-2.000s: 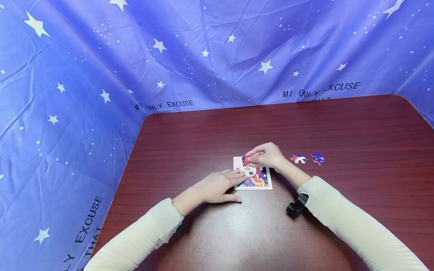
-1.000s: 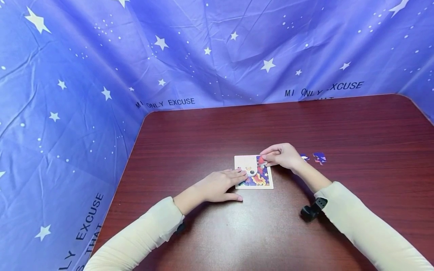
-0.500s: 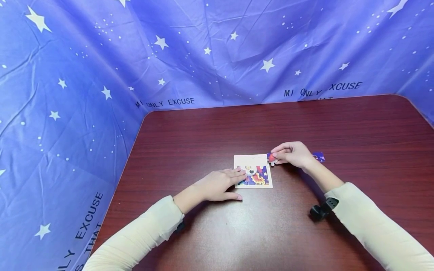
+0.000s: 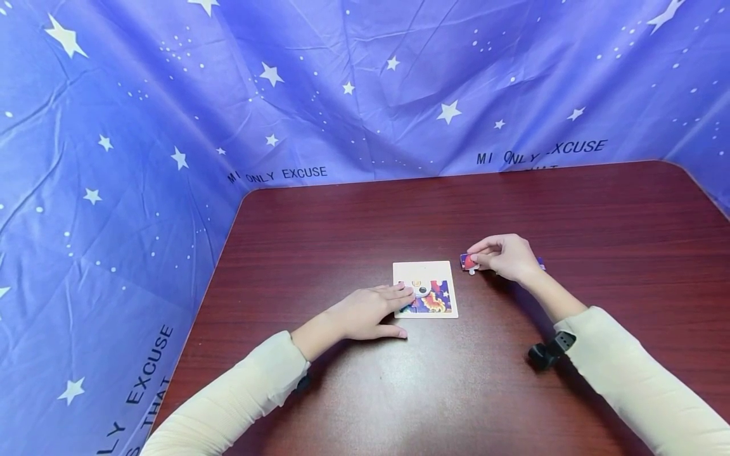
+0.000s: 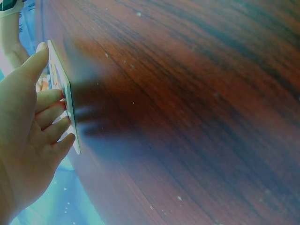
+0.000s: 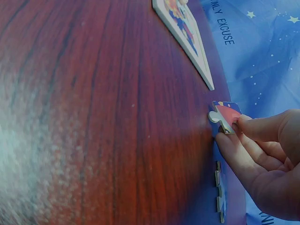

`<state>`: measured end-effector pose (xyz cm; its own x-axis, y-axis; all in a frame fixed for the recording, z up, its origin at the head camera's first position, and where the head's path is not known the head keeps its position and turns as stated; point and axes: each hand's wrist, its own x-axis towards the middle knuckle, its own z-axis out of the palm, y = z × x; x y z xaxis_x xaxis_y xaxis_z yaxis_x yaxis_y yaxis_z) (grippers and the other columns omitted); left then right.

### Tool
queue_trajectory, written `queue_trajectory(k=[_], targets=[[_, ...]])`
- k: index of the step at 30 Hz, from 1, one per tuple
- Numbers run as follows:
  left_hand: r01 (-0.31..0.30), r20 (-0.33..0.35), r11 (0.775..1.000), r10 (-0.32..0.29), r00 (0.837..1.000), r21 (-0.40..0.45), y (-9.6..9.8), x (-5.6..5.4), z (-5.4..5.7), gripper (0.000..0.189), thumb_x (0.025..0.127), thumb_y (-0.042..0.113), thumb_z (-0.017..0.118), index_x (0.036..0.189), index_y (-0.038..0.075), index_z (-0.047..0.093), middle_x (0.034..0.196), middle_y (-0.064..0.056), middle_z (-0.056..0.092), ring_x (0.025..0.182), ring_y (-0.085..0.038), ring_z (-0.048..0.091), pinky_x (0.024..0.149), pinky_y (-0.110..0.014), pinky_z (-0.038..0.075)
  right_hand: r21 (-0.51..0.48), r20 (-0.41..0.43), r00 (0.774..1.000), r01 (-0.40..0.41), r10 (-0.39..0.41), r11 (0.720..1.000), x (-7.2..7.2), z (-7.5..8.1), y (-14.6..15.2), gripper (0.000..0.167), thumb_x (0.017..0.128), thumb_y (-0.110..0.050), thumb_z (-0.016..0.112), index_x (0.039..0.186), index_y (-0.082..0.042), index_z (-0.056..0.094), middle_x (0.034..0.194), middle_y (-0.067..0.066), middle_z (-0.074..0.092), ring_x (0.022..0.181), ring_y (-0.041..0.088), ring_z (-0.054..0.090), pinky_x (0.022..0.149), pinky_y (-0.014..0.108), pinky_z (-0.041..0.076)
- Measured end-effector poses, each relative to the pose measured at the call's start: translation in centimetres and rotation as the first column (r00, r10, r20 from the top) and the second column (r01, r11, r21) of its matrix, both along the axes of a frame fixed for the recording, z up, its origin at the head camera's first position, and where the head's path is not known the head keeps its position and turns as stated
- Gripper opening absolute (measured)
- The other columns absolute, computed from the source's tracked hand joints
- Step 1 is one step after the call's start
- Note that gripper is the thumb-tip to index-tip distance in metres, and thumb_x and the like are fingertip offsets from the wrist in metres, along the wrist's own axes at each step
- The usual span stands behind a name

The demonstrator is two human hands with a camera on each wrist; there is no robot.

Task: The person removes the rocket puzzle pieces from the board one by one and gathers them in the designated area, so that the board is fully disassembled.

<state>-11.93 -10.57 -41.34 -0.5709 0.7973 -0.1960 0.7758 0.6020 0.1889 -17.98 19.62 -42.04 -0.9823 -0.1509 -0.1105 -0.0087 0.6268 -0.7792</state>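
My left hand lies with straight fingers over the left side of a square jigsaw puzzle board. The board's lower part holds colourful pieces, while its upper strip shows pale and bare; my fingers hide some of the picture. In the left wrist view those fingers touch the board's edge. To the right of the board, my right hand pinches a puzzle piece between thumb and fingers. Red, white and dark blue mark this piece in the right wrist view, where it is tilted and apart from the board.
Behind my right hand a blue puzzle piece peeks out, mostly hidden. Loose pieces lie on the table below the hand in the right wrist view. A starry blue curtain hangs round the dark red wooden table.
My right hand has carried the pinched piece off the board's upper part and to the right, past its edge. That strip is now uncovered. The left hand has stayed in place.
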Motion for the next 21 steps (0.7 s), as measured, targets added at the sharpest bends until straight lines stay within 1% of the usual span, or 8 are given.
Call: queue_trajectory(k=[5,9,15,17,21], targets=[[-0.006,0.002,1.0,0.006,1.0,0.007,-0.02,0.0,-0.08,0.071,0.089,0.057,0.05,0.145,0.015,0.036,0.152,0.002,0.033,0.142,-0.013,0.027,0.115,-0.031,0.026,0.097,-0.083,0.996,-0.01,0.019,0.995,0.01,-0.03,0.02,0.013,0.082,-0.015,0.07,0.09,-0.006,0.074,0.073,0.008,0.072,0.05,0.007,0.055,0.045,0.023,0.044],[-0.005,0.001,1.0,0.005,1.0,0.01,-0.02,0.02,-0.1,0.07,0.089,0.056,0.05,0.145,0.016,0.036,0.152,0.003,0.033,0.142,-0.013,0.028,0.115,-0.031,0.026,0.158,-0.152,0.987,-0.017,0.042,0.987,-0.01,-0.18,0.04,0.01,0.081,-0.014,0.07,0.087,-0.006,0.074,0.07,0.007,0.071,0.05,0.004,0.052,0.046,0.021,0.041],[-0.008,0.006,1.0,0.008,1.0,0.009,-0.03,0.04,-0.07,0.07,0.089,0.056,0.05,0.145,0.016,0.035,0.152,0.003,0.033,0.141,-0.012,0.028,0.115,-0.03,0.027,0.196,-0.199,0.979,-0.005,0.045,0.981,0.05,-0.43,-0.15,0.008,0.08,-0.014,0.071,0.084,-0.009,0.075,0.069,0.005,0.071,0.055,0.001,0.053,0.052,0.021,0.04],[-0.009,0.007,1.0,0.009,1.0,0.008,-0.05,0.03,-0.07,0.07,0.089,0.056,0.05,0.145,0.016,0.035,0.152,0.003,0.033,0.142,-0.012,0.027,0.115,-0.03,0.026,0.205,-0.22,0.974,-0.008,0.054,0.979,0.09,-0.43,-0.23,0.007,0.08,-0.014,0.071,0.083,-0.009,0.075,0.069,0.005,0.071,0.056,0.001,0.054,0.054,0.021,0.041],[-0.01,0.011,1.0,0.01,1.0,0.008,-0.11,0.02,-0.13,0.07,0.09,0.056,0.05,0.145,0.016,0.035,0.152,0.003,0.032,0.142,-0.012,0.027,0.116,-0.03,0.026,0.23,-0.261,0.962,-0.023,0.084,0.973,0.24,-0.51,-0.35,0.006,0.079,-0.012,0.071,0.08,-0.008,0.075,0.068,0.005,0.071,0.056,0.003,0.054,0.054,0.023,0.04]])
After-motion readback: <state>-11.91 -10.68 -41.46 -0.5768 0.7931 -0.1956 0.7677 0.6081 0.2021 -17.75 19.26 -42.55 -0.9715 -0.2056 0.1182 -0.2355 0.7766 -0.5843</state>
